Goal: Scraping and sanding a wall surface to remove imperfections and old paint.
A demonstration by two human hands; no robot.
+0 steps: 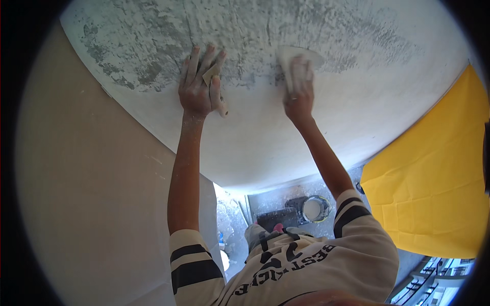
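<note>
My left hand (199, 90) lies with its fingers spread against the wall (249, 126), and a putty knife is tucked between thumb and palm. The knife's pale blade (210, 74) sticks out between thumb and fingers, and its rounded handle end (224, 111) shows below the thumb. To the right, my right hand (299, 86), slightly blurred, grips a pale, wide flat sheet or scraper (302, 54) against the wall. Its exact kind is unclear. Both hands are dusted white. Above them the wall is rough and patchy grey-white; below them it looks smooth and white.
A bucket with white material (313, 209) stands on the speckled floor below, beside a dark box or step (277, 218). Yellow sheeting (425, 172) hangs at the right. A plain wall or panel (107, 172) borders the left. A railing (425, 281) shows at lower right.
</note>
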